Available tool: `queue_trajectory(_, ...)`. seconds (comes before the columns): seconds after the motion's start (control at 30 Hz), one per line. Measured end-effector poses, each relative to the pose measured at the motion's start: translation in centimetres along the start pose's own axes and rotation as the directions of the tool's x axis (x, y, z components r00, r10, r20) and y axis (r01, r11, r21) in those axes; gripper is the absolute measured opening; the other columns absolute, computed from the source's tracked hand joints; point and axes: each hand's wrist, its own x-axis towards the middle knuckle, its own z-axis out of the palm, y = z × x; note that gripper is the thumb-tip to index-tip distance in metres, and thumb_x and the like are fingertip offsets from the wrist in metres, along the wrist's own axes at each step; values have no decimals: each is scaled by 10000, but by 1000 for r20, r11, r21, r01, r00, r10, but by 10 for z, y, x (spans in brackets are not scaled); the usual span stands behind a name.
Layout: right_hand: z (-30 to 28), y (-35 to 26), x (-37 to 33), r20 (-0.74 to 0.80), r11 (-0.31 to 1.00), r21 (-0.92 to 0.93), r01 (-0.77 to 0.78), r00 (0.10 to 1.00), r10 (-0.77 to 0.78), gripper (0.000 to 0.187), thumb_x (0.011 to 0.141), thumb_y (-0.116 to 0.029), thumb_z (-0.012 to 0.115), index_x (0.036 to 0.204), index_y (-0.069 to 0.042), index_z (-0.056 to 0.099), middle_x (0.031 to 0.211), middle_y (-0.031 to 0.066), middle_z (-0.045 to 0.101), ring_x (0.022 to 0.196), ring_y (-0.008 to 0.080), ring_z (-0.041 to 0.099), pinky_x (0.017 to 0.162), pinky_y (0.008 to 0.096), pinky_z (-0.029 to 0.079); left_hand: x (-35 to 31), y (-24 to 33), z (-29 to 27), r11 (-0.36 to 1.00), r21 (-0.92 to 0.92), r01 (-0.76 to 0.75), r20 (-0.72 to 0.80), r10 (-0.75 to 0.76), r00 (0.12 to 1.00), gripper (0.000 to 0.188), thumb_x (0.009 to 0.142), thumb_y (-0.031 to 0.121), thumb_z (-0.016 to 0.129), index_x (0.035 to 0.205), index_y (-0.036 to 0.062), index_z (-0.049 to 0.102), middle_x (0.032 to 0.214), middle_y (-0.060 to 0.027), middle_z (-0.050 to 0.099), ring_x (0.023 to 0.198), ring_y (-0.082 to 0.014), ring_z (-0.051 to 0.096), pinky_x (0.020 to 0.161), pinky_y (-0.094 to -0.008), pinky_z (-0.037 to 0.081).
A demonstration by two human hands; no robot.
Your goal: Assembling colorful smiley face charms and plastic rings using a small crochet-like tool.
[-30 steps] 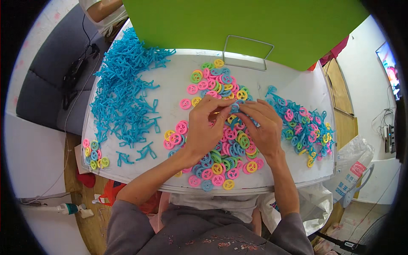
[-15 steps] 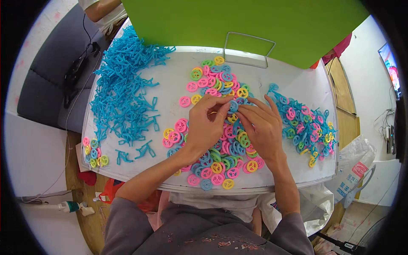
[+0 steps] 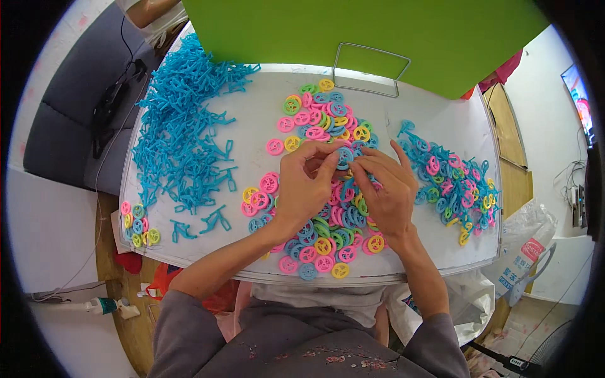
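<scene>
The left hand [image 3: 307, 179] pinches a blue wheel [image 3: 344, 159] between thumb and curled fingers, above the middle of the white worktop [image 3: 257, 132]. The right hand [image 3: 391, 192] is half closed, its thumb and fingertips meeting at the wheel's right side; whether it grips a part there is hard to tell, as the fingers cover it. Beneath both hands, a heap of coloured wheels [image 3: 322, 246] stretches from close to the near edge toward the far edge. A strip of white surface separates it from the turquoise forked pieces [image 3: 183, 145] along the left edge. A narrower strip lies before the wheeled turquoise pieces [image 3: 450, 183] near the right edge. A small wheel cluster [image 3: 138, 224] sits at the near-left corner. A green panel [image 3: 378, 31] borders the far edge.
</scene>
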Motion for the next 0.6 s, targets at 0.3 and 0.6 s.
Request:
queue_trajectory(0.3,0,0,-2,102,994,57,-93,991,87,83,761,-42,713,841,-61,720,831,77,702,878,235,676,981,471,403,0,5,-4,841,476,-257,62,260,964,180,830,-58,573,973,-3,666,849,-112,587,701,-192,632,580,-252,509)
queue_trajectory(0.6,4,-2,-6,75,966,145,-215,976,206,94,757,-43,724,850,-56,724,809,60,706,876,212,676,983,459,406,-5,6,0,900,341,-271,-10,292,956,171,845,-44,569,976,5,667,873,-100,605,738,-168,639,588,-240,507)
